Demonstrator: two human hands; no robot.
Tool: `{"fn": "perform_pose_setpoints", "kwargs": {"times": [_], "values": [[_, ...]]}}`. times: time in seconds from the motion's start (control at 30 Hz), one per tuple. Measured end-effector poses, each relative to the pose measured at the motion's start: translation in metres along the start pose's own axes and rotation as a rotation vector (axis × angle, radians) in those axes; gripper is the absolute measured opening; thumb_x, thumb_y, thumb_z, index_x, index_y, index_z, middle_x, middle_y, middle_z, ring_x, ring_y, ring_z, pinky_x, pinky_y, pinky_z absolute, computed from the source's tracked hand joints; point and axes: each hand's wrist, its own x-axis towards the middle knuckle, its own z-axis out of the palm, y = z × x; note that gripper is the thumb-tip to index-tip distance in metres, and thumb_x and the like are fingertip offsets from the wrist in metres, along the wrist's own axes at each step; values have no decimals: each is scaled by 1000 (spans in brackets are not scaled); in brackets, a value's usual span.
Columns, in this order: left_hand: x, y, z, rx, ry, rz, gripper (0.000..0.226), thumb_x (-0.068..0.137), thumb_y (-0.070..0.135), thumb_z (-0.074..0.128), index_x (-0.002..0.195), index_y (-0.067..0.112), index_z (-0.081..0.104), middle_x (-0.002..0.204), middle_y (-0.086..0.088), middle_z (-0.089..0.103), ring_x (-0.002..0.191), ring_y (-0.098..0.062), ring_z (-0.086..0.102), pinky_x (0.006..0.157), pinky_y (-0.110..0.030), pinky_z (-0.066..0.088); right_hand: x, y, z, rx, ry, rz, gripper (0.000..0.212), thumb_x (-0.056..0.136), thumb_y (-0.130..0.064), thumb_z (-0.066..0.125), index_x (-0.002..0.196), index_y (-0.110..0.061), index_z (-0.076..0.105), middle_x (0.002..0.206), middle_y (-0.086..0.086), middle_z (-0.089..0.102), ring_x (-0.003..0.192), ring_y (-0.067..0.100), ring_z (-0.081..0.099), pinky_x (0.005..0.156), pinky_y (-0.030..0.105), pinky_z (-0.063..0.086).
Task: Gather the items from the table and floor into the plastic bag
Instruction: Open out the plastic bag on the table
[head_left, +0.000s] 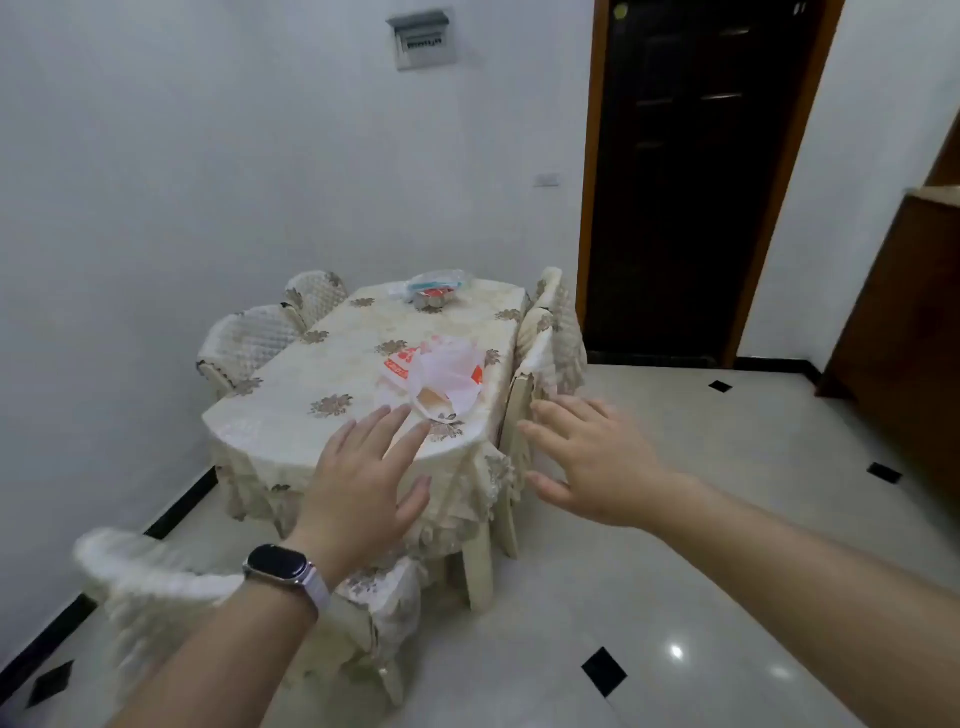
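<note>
A white plastic bag (441, 374) with red print lies crumpled on the near right part of the table (311, 374), which wears a cream floral cloth. At the table's far end sits a small clear packet with something teal in it (435, 287). My left hand (363, 478), with a watch on its wrist, is stretched out with fingers apart, its fingertips just short of the bag. My right hand (587, 457) is also spread and empty, off the table's right edge over a chair. Neither hand holds anything.
Covered chairs stand around the table: two at the left (249, 338), one at the right (550, 332), one close in front (171, 587). A dark door (691, 176) is behind, a brown cabinet (904, 332) at right. Glossy tiled floor (675, 571) lies to the right.
</note>
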Motion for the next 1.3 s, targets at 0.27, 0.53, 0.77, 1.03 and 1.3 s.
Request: {"fn": "perform_pose_setpoints", "kwargs": {"times": [0.27,0.53,0.77,1.03,1.3], "values": [[91,18,86,-40,-103,1,52,86,40,53,131,16,59,137,-10,56,127,-32,50,104,-47,40,28,89,74,68,21,45,54,88,-57,45,123,-20,64,125,5,62,117,27,56,99,40,41],[156,28,140,-29,-166,-25,51,87,42,50,130,17,61,136,-10,56,126,-29,50,104,-47,40,61,164,126,134,-9,1,59,89,-56,43,128,-16,62,129,9,61,119,30,55,100,44,43],[181,6,163,8,-164,-49,48,85,40,54,126,17,60,135,-8,57,123,-28,50,99,-45,44,99,181,159,177,21,-37,58,86,-57,44,123,-18,66,125,8,63,117,28,57,99,41,35],[189,-40,198,18,-178,-106,47,83,38,55,124,17,62,131,-9,60,120,-31,54,98,-44,45,154,173,201,252,-11,-103,57,85,-55,48,123,-16,64,127,9,62,118,30,55,98,44,45],[207,-127,264,-47,-186,-199,50,85,42,50,127,17,61,133,-7,59,121,-27,51,97,-43,46,237,156,256,227,-104,-110,55,87,-56,47,127,-20,60,132,7,60,122,27,54,99,45,46]]}}
